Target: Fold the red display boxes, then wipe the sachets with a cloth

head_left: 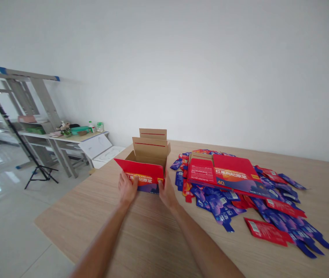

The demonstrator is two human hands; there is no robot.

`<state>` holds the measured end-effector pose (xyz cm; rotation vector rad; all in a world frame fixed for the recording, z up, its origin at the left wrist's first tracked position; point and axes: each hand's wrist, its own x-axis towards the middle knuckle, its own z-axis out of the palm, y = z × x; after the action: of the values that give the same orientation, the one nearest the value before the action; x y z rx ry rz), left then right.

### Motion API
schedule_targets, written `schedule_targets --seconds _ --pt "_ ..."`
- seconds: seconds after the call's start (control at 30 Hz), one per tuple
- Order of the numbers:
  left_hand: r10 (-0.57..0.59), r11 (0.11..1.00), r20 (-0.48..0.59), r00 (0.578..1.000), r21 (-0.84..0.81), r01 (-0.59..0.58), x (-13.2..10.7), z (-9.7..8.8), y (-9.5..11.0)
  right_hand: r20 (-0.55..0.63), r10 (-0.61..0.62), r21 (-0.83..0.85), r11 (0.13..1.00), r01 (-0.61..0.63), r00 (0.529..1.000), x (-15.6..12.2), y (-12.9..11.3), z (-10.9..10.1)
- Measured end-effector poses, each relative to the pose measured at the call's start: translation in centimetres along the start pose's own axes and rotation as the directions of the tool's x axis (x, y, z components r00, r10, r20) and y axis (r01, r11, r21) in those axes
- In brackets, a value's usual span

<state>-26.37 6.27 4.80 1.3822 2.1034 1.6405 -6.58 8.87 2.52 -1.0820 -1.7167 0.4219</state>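
An upright cardboard box, red and blue outside and brown inside, stands on the wooden table with its top flaps raised. At its near left corner, my left hand grips it, thumb on the printed front and fingers round the side. My right hand clasps the near right corner in the same way. Between the flaps the brown interior shows, though its bottom is hidden. Right of the box, flattened printed cartons lie stacked on a spread of blue pouches and red pouches.
The wooden table runs along a white wall, its left edge beside a tiled floor. Past that edge are an open white case, a black tripod and another table holding flowers and bottles.
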Motion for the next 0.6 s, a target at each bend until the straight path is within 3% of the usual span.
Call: schedule_targets --seconds 0.1,0.17,0.3,0.47,0.6 --pt "0.127 0.928 -0.038 0.991 0.357 -0.105 -2.3 1.3 0.5 -0.027 0.025 -0.041 0.999 -0.026 0.999 0.7 0.7 1.4" --pt "0.198 0.866 0.049 0.979 0.459 -0.198 -3.6 2.3 0.8 -0.051 0.046 -0.076 0.996 -0.050 0.998 1.2 1.1 2.2" --pt "0.252 0.811 0.195 0.948 0.492 -0.317 -4.7 4.0 1.0 -0.095 0.079 -0.154 0.984 -0.093 0.992 1.4 1.7 3.0" --pt "0.260 0.801 0.252 0.932 0.483 -0.354 -3.5 5.2 0.5 -0.125 0.075 -0.272 0.956 -0.107 0.989 -0.5 1.3 2.2" --pt "0.251 0.795 0.289 0.924 0.483 -0.367 -1.6 6.1 0.2 0.052 -0.054 -0.531 0.844 0.073 0.997 -1.3 0.5 1.6"
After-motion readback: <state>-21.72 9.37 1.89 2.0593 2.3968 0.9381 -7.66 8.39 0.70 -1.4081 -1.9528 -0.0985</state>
